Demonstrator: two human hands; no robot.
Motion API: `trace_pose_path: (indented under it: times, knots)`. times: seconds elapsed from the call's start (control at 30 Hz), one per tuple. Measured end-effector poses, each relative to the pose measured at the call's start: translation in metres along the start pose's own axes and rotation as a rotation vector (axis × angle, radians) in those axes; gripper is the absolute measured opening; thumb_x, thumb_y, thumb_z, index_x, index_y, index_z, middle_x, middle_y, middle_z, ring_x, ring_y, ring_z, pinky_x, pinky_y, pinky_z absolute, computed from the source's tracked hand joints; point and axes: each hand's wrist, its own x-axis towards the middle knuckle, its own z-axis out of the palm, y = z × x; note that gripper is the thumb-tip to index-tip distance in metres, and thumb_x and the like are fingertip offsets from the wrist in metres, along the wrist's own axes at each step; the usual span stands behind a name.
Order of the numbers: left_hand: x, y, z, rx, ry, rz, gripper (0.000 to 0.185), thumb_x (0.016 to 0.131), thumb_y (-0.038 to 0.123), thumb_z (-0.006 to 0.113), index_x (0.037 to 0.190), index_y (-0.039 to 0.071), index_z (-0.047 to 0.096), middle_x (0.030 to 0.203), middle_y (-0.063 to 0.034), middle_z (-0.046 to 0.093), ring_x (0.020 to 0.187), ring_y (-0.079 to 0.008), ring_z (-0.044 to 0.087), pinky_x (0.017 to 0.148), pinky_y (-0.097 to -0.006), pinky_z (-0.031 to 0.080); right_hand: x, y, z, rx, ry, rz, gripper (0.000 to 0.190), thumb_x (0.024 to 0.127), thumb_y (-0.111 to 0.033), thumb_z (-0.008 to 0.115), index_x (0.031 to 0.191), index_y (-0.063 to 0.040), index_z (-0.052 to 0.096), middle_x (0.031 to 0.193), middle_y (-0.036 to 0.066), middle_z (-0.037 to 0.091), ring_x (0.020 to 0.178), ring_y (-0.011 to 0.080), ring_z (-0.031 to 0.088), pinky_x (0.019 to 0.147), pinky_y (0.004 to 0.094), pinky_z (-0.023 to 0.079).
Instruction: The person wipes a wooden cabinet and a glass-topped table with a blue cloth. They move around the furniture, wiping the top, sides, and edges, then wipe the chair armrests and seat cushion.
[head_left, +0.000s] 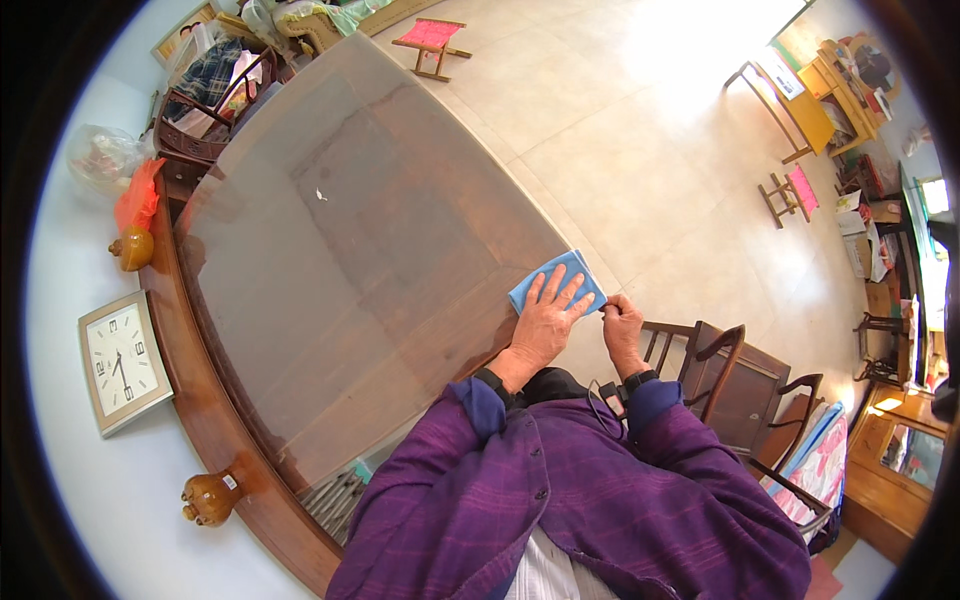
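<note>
My left hand (550, 319) lies flat with its fingers spread on a folded blue cloth (525, 294). Beneath the cloth is the near right corner of a dark wooden table (352, 247), whose top has a cloudy see-through cover. Just right of the cloth, at the table corner, my right hand (622, 330) has its fingers curled. Its fingertips are close to the cloth's edge, and whether they pinch anything is hidden. A small white scrap (321, 194) sits on the far part of the tabletop.
Along the left runs a raised wooden ledge (202, 420) with a clock (124, 364), two brown gourd-shaped vases (210, 499) and a red plastic bag (139, 199). A wooden armchair (742, 382) stands close on my right. Folding stools with pink seats (429, 34) stand on the tiled floor (570, 135).
</note>
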Motion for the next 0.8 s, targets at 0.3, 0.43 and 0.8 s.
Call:
trace_pose_path:
  times: [0.3,0.43,0.8]
  knots:
    - [0.008,-0.004,0.008,0.035,-0.031,0.039,0.041,0.093,0.013,0.06,0.131,0.02,0.072,0.155,-0.0088,0.052,0.151,-0.0364,0.037,0.123,-0.0589,0.027,-0.001,0.013,0.01,0.094,-0.009,0.098,0.014,0.088,0.001,0.059,0.085,-0.002,0.073,0.077,0.011,0.073,0.072,0.0194,0.071,0.07,0.0338,0.056]
    - [0.024,-0.001,0.013,0.043,-0.03,0.064,0.038,0.092,0.014,0.062,0.128,0.02,0.074,0.154,-0.0087,0.054,0.15,-0.036,0.038,0.122,-0.0589,0.029,0.031,0.025,0.016,0.059,0.02,0.087,0.016,0.087,0.002,0.059,0.086,-0.002,0.074,0.077,0.012,0.073,0.07,0.0201,0.069,0.067,0.035,0.054]
    - [0.095,0.004,0.029,0.069,-0.106,-0.081,0.042,0.09,0.008,0.062,0.131,0.016,0.069,0.146,-0.0097,0.06,0.147,-0.0337,0.044,0.123,-0.0574,0.028,0.177,0.055,-0.01,0.164,-0.215,0.217,0.02,0.091,0.0,0.054,0.085,-0.005,0.072,0.079,0.005,0.073,0.072,0.0133,0.072,0.06,0.028,0.054]
